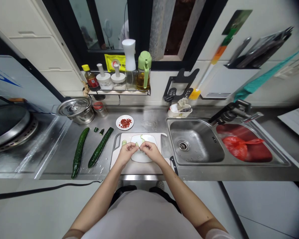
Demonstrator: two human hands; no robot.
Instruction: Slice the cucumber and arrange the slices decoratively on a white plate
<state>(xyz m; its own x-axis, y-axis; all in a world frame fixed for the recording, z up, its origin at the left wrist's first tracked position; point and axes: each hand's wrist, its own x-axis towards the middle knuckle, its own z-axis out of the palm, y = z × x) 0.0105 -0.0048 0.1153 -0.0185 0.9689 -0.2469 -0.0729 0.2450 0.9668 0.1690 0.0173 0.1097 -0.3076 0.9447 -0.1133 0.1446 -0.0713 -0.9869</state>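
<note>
Over a white plate (143, 158), my left hand (128, 154) pinches a thin green cucumber slice (137, 144) between its fingertips. My right hand (151, 151) is closed in a pinch at the slice's other side, its fingertips close to the left ones. A curved cucumber slice (142, 137) lies near the plate's far rim. The plate sits on a light cutting board (134, 170), where a few overlapping slices (124, 142) lie left of the plate. A black-handled knife (174, 166) rests at the board's right edge, its blade partly hidden.
Two whole cucumbers (101, 147) and two cut ends (101, 131) lie left of the board. Behind it stands a small plate of chopped red pieces (125, 123). A lidded pot (81, 111) is at back left; a double sink (196, 141) holds a red bag (236, 147) at right.
</note>
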